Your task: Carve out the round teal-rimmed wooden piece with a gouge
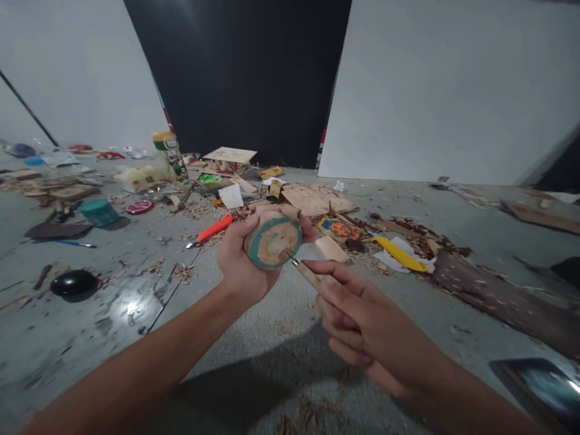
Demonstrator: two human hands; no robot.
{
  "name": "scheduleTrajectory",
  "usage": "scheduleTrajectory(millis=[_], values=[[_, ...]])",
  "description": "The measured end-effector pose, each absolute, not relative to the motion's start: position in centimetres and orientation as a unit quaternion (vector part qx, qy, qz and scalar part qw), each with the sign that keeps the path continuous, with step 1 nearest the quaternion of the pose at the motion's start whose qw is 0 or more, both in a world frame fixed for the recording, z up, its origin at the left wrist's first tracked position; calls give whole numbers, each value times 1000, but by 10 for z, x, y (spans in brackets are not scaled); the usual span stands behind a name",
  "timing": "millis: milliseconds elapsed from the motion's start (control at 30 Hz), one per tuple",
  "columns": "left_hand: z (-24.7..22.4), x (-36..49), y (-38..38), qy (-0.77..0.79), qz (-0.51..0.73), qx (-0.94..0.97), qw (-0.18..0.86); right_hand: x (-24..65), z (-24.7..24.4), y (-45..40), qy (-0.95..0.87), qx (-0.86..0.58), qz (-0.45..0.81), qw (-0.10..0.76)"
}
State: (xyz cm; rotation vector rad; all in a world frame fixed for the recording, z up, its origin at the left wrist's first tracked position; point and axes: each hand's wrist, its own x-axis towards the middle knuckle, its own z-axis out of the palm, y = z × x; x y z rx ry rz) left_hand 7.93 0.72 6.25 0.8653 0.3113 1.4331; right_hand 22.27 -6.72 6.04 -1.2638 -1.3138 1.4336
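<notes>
My left hand (244, 266) is wrapped around a round wooden piece (273, 240), its flat face tilted toward me. A teal ring is painted on that face, and the bare wood inside the ring looks rough. In my right hand (357, 314) is a carving tool (308, 277) with a pale wooden handle and a metal ferrule. Its thin metal tip meets the lower right part of the round face; the tip's exact shape is too small to tell. Close to my left hand lies an orange utility knife (215, 229) on the floor.
Wood shavings and scraps cover much of the grey floor. A yellow-handled tool (401, 254) and a dark log (489, 296) lie to the right, a phone-like dark slab (539, 386) nearer. Leftward are a teal jar (98, 212), a black rounded object (74, 283) and a bottle (170, 156).
</notes>
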Motion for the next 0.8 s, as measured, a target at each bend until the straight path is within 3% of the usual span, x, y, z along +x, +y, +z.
scheduleTrajectory(millis=[167, 267, 633, 800], values=[[65, 81, 7, 164, 618, 307, 705, 237, 67, -69, -728, -520, 228, 386], [64, 80, 6, 166, 609, 318, 707, 242, 69, -68, -773, -516, 129, 345], [61, 83, 4, 180, 614, 348, 685, 242, 60, -73, -804, -510, -58, 299], [60, 85, 5, 172, 641, 340, 666, 236, 66, -66, -773, -525, 86, 345]])
